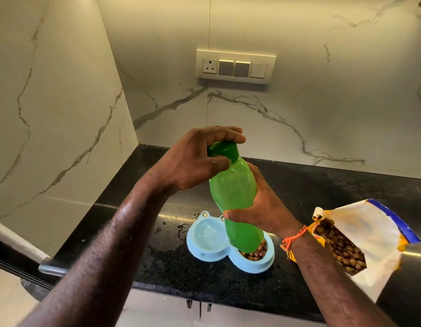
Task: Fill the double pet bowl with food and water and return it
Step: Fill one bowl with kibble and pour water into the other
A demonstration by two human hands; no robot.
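The double pet bowl sits on the black counter directly beneath both hands, pale blue. Judging by how things lie, most of the filling looks done: the compartment below the left hand holds clear water, and the one below the right hand holds brown kibble, partly hidden by the bottle. Water is splashed on the counter just beyond the bowl. Just outside the right wrist lies an open food bag, kibble showing at its mouth. The green bottle is held tilted above the bowl; the right hand wraps round its body, and the left hand curls over the green cap, fingers gripping it. Whether the cap is being tightened or loosened cannot be told. What probably remains is setting the bottle down and carrying the bowl back.
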